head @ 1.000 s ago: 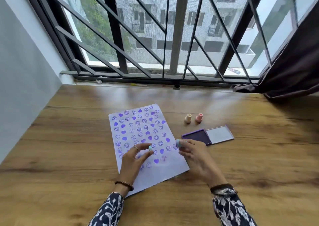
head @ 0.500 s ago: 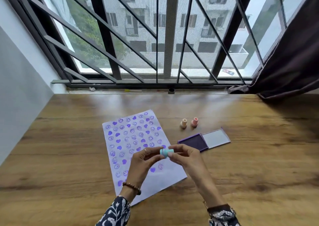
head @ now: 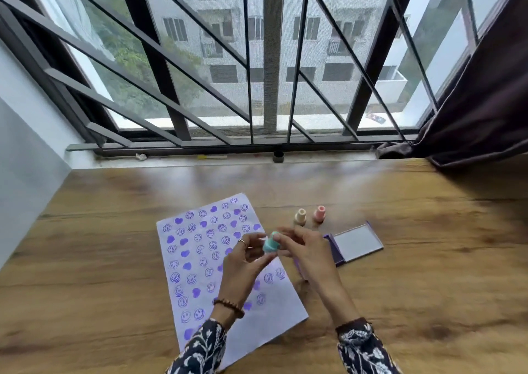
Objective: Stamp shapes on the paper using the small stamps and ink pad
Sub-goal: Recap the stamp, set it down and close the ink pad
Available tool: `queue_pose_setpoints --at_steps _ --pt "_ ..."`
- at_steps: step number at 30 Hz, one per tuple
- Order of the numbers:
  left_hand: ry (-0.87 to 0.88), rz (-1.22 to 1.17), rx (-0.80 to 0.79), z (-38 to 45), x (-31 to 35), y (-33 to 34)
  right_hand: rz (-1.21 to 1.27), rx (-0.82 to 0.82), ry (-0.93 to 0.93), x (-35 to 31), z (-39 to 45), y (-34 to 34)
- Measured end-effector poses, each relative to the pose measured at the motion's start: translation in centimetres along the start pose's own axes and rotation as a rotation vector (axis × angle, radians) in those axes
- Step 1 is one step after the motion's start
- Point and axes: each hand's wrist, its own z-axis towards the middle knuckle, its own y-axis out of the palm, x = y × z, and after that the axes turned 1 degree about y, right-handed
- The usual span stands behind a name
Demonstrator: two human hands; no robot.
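A white paper (head: pixel 274 316) covered with purple smiley and heart prints lies on the wooden table. Above its right part, my left hand (head: pixel 243 262) and my right hand (head: pixel 308 256) meet around a small teal stamp (head: pixel 271 242), fingers of both pinching it in the air. The open purple ink pad (head: pixel 357 243) lies to the right of the paper, its inked half hidden behind my right hand. A beige stamp (head: pixel 300 216) and a pink stamp (head: pixel 319 213) stand upright just beyond the pad.
The wooden table (head: pixel 100 273) runs to a barred window (head: pixel 268 73) at the back. A grey wall (head: pixel 25 159) closes the left side and a dark curtain (head: pixel 480 102) hangs at the right.
My hands came together from apart over the paper's lower right and now hold the teal stamp jointly, raised a little. The camera view has tilted slightly.
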Motion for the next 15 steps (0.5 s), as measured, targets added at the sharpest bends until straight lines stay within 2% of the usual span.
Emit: queue_pose_setpoints --at_steps 4,10,15 --pt "0.055 0.214 0.077 3.1 -0.5 0.8 -0.054 0.107 -0.009 0.9 1.0 -0.8" --pt "0.112 0.464 0.103 6.8 -1.8 2.8 -0.151 0.259 0.023 2.7 0.9 -2.6" --pt "0.123 0.554 0.159 8.0 -2.7 3.6 -0.119 0.326 0.071 3.8 1.2 -4.2"
